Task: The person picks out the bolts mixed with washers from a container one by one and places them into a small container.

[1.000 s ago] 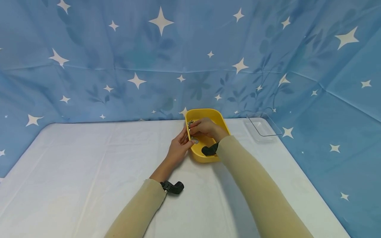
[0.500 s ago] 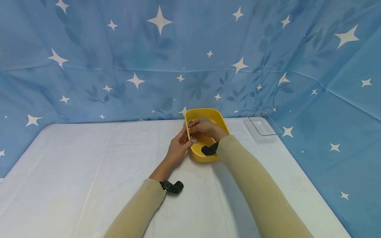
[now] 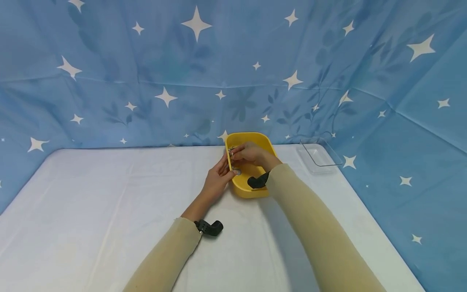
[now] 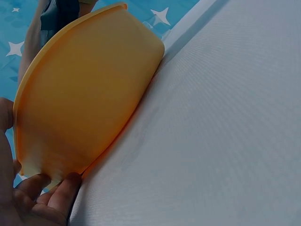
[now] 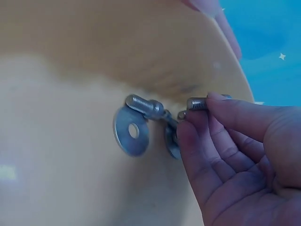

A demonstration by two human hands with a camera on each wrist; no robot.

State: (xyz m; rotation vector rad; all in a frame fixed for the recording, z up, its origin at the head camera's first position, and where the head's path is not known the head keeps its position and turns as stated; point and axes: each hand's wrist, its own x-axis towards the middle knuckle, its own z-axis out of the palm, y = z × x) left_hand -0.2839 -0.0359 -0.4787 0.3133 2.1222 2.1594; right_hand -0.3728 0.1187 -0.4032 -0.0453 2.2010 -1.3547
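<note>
A yellow plastic bin [image 3: 251, 194] stands on the white table. My left hand [image 3: 215, 182] grips its left wall, thumb over the rim and fingers outside; in the left wrist view the fingertips [image 4: 66, 190] press the lower end of the bin's outer side. My right hand [image 3: 251, 153] reaches inside by that wall. Between its thumb and fingers it pinches a threaded metal bolt [image 5: 196, 103], partly covered by the thumb. Beside it a flat metal washer [image 5: 123, 134] touches another bolt [image 5: 143, 106]. A second washer [image 5: 170, 143] is half hidden behind the fingers.
A clear plastic tray [image 3: 321, 160] stands to the right of the bin, near the table's back right corner. Behind the white-covered table [image 3: 109, 202] hangs a blue curtain [image 3: 164, 61] with white stars.
The head view has shifted slightly. Both hands stay at the bin, and the right fingers move only a little by the left wall.
</note>
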